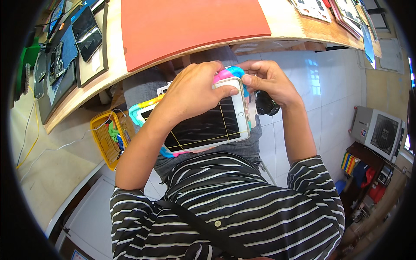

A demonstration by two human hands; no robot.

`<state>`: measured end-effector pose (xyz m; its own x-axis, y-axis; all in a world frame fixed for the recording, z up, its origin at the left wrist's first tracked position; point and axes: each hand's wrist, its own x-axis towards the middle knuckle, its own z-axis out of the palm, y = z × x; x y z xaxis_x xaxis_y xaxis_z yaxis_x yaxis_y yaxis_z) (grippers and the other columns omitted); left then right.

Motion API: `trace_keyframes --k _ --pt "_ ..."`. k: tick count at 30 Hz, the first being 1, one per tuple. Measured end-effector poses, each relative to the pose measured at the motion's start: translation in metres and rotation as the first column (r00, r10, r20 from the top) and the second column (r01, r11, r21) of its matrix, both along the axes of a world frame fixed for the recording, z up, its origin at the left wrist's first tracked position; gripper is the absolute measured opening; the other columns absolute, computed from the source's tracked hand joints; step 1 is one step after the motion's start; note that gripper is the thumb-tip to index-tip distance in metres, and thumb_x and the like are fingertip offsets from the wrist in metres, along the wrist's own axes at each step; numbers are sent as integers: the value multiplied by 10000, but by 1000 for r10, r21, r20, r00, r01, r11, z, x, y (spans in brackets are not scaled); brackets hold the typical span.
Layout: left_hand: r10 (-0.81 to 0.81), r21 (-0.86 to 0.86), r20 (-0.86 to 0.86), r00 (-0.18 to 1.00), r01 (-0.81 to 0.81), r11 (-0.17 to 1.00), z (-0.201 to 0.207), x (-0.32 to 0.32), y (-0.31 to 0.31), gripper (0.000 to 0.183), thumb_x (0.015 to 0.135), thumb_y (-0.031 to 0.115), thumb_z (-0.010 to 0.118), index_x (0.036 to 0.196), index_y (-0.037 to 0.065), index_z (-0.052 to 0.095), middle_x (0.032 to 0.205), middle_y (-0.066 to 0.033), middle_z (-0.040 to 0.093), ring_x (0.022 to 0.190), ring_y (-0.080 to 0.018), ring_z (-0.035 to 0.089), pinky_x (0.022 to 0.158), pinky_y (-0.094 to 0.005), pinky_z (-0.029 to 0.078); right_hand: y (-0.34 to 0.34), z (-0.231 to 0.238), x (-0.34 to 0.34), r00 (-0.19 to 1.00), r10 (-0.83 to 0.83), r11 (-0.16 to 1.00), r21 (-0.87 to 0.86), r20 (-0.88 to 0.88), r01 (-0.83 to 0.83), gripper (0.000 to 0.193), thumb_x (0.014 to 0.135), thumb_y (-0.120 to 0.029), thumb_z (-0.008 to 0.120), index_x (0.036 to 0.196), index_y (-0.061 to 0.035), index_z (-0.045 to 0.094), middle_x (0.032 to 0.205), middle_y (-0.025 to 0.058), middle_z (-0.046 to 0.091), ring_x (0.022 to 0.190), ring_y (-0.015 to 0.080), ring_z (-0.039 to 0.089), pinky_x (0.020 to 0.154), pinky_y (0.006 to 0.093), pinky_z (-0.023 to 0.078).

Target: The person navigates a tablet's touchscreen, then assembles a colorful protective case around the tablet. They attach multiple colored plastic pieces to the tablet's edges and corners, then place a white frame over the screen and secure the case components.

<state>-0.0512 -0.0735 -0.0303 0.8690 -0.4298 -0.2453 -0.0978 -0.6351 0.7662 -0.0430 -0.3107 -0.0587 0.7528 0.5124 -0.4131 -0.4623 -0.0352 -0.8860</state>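
Note:
A white-framed tablet (pixel 203 128) with a dark screen lies across my lap, its round button toward the right. Thin yellow lines cross the screen. Around its edges shows a soft bumper case (pixel 149 103) in yellow, turquoise, pink and blue. My left hand (pixel 195 89) reaches over the tablet's far edge, thumb on the white frame and fingers curled over by the case's pink part. At the far right corner, my right hand (pixel 264 80) pinches the case's blue corner between thumb and fingers. Part of the far edge is hidden under my left hand.
Beyond my lap stands a wooden bench with an orange mat (pixel 190 30). A dark phone (pixel 86 34) and device parts lie at its left, a white panel (pixel 313 8) at its right. A yellow basket (pixel 104 138) sits lower left; a black object (pixel 267 103) is beyond my right wrist.

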Motion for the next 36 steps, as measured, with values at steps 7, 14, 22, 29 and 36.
trace_keyframes --k 7,14,22,29,36 --pt "-8 -28 10 1000 9 1000 -9 6 -2 448 854 370 828 1031 -21 699 853 -212 700 794 -374 683 745 -441 514 -2 -16 -9 953 -116 979 -128 280 157 405 930 -223 805 1195 50 666 1001 85 734 889 136 702 753 274 573" --pt "-63 -17 -68 996 62 998 -9 15 2 464 879 371 814 996 -61 692 820 -202 683 761 -309 665 733 -418 508 -15 -13 -30 950 -265 961 -38 164 275 202 924 -135 802 1025 -5 685 927 45 699 830 127 679 727 244 546" --pt "-79 -23 -169 983 76 997 6 18 5 414 954 358 755 966 -54 712 703 -85 593 652 -163 534 617 -360 450 0 -4 -21 833 -130 951 -170 537 258 162 861 -51 819 995 -9 739 960 46 696 858 97 656 664 226 522" --pt "-1 -174 -343 939 -62 983 -6 16 10 572 1003 458 626 909 -99 721 667 -207 645 627 -324 629 672 -453 495 7 2 -26 795 23 937 -291 606 194 319 759 -39 847 1031 -34 681 1029 48 671 861 158 678 752 302 574" --pt "-18 68 -200 980 33 997 17 17 -3 549 1075 357 509 787 -70 698 626 -245 602 630 -415 625 697 -511 497 8 3 -22 676 161 868 -430 719 250 370 680 -28 892 965 -5 657 929 72 658 843 191 670 764 309 560"
